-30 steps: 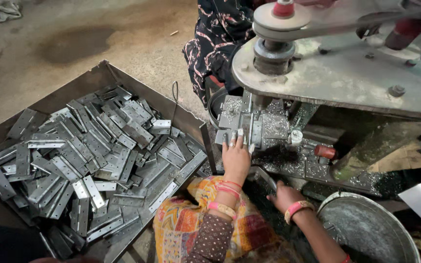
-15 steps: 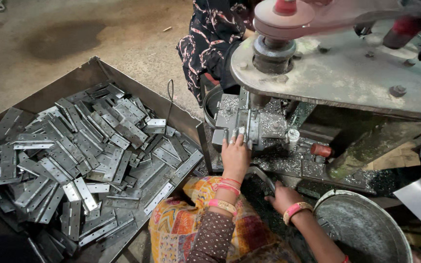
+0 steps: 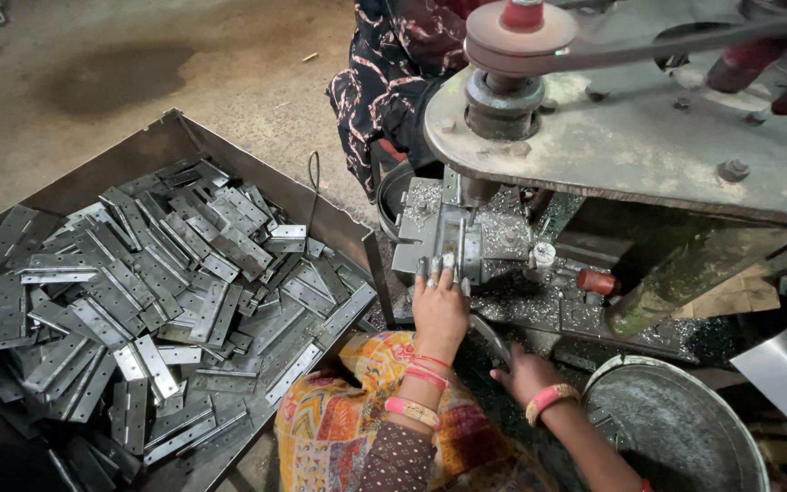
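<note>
Since a moment before, little had shifted: the left hand [image 3: 440,310] had stayed pressed forward against the metal fixture [image 3: 453,241] under the drill press, and the right hand [image 3: 523,374] had stayed low beside it, while the view itself had drifted so the tray sat further to the left. Nearest me, the person's lap was covered in patterned yellow cloth [image 3: 339,428], and both wrists carried bangles, several on the left, one pink band on the right. The left hand's fingers [image 3: 432,271] were spread flat over a metal hinge piece [image 3: 449,239] clamped in the fixture; the right hand was loosely curled around a dark lever [image 3: 489,339] just right of the fixture, though I could not tell how firmly. Left of the fixture lay one large steel tray [image 3: 175,146] heaped with flat grey hinges [image 3: 166,292], far too many to count. Right of and below the fixture stood one round metal tub [image 3: 676,428]. Above it hung the press's heavy plate [image 3: 630,155] with one pulley [image 3: 521,36], and beyond that sat a second person in dark patterned clothing [image 3: 393,82].
</note>
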